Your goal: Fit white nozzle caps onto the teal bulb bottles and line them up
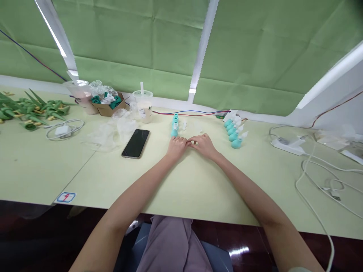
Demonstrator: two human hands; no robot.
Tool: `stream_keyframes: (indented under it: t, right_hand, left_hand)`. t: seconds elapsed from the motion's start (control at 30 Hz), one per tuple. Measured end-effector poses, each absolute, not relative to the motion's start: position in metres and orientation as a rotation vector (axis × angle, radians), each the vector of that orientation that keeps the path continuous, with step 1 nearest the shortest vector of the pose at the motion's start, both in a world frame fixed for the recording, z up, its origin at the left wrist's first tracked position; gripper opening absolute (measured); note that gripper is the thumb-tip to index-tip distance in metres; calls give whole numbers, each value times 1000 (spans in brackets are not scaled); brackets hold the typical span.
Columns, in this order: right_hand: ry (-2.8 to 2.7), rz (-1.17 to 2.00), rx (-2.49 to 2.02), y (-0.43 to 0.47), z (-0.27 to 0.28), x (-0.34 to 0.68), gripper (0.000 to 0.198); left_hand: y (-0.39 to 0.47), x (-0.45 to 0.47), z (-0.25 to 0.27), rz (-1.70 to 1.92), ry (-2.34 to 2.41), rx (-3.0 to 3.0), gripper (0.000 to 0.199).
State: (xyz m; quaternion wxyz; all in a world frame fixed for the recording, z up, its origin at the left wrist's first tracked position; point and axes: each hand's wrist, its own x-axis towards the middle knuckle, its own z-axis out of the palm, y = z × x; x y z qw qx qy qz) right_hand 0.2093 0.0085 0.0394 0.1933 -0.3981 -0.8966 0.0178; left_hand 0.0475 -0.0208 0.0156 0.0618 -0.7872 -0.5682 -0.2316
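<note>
Over the table, my left hand [177, 148] and my right hand [204, 146] meet at the fingertips. My left fingers are curled closed, and the right thumb and fingers pinch towards them. Whatever lies between the fingertips is too small or hidden to name. Just beyond my left hand stands a short row of turquoise hollow pieces [174, 130], one with a white part on it. Small white pieces [184, 125] lie beside that row. To the right of my right hand, several turquoise bulb-shaped pieces with white pointed tips [236, 143] form a line.
A black phone [136, 143] lies left of my hands, near crumpled clear plastic [112, 130]. Behind are a drink cup with a straw [145, 109] and a cardboard box [109, 109]. Green-yellow pieces [36, 109] are heaped far left. At right, a power strip [287, 146] trails white cables.
</note>
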Motion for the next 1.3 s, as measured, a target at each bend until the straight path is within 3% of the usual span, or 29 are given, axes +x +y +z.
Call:
stream_keyframes:
  t: [0.13, 0.27, 0.4, 0.73, 0.87, 1.13, 1.3]
  right_hand:
    - [-2348, 63, -1206, 24, 38, 206, 15]
    - [-2142, 79, -1299, 54, 40, 204, 11]
    - [-2094, 294, -1380, 76, 43, 192, 12]
    - [-2184, 211, -1568, 86, 36, 166, 9]
    - [-2092, 255, -1473, 78, 35, 171, 22]
    - [-2206, 37, -945, 41, 37, 163, 34]
    - [-2200, 210, -852, 30, 28, 161, 32]
  left_hand:
    - [-25, 45, 22, -966, -1757, -2202, 27]
    - [-28, 43, 27, -1240, -1879, -1880, 37]
    - [-24, 38, 27, -1375, -2049, -1679, 46]
    - [-7, 27, 17, -1268, -2416, -1721, 45]
    - [-7, 26, 16, -1276, -2497, -1817, 41]
    - [-7, 24, 15, -1170, -2341, -1837, 28]
    - [-7, 26, 16, -1284, -2107, -2052, 20]
